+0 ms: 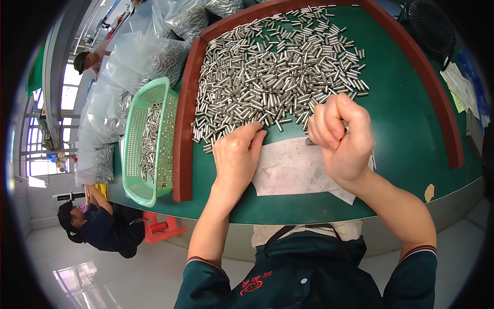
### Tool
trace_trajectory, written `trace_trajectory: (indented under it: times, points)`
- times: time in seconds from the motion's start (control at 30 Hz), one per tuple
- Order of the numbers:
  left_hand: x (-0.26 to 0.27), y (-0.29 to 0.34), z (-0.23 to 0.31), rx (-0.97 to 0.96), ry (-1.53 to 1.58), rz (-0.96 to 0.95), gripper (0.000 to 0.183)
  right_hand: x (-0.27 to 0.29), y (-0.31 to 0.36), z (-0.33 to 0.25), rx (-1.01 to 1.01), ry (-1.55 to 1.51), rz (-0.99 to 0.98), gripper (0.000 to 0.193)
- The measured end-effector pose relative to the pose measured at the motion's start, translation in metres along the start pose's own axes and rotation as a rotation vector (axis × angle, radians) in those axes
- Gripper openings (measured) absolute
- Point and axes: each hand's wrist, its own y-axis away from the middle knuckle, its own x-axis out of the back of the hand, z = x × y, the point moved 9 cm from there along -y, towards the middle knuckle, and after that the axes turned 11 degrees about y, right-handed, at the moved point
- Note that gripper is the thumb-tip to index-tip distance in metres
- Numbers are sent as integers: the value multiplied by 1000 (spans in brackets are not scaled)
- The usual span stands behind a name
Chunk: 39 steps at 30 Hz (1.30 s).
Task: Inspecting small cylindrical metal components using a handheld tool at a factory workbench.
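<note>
- Locate the metal pins [278, 72]: they lie in a loose, spread pile on the green tabletop [393, 129] before you, inside the red-brown rail [186, 123].
- Your left hand [234, 157] is at the near edge of the pile; its fingertips are partly hidden, so you cannot tell its grip.
- Your right hand [346, 141] is clenched over the pale sheet [288, 172], near the pile; you cannot tell whether it encloses pins.
- The pale green basket [164, 139], left of the rail, contains more pins.
</note>
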Motion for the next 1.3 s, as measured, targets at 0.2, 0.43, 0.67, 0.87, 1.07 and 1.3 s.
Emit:
trace_trajectory:
  times: [0.2,0.43,0.67,0.87,1.07,1.3]
  points:
    - [-3,-4,-1,14,-18,-59,6,1,0,1,-1,14,9,36]
    - [-18,10,1,208,513,-165,8,-2,1,2,-9,-11,-1,37]
    - [-10,16,12,110,235,-135,9,-4,4,3,-19,-16,-40,36]
    - [-16,21,17,33,287,-214,10,-16,10,12,-77,-65,-99,36]
    - [-20,23,11,108,340,-208,9,-21,9,23,-109,-81,-172,40]
    - [-19,23,7,118,397,-176,7,-25,7,27,-106,-77,-187,40]
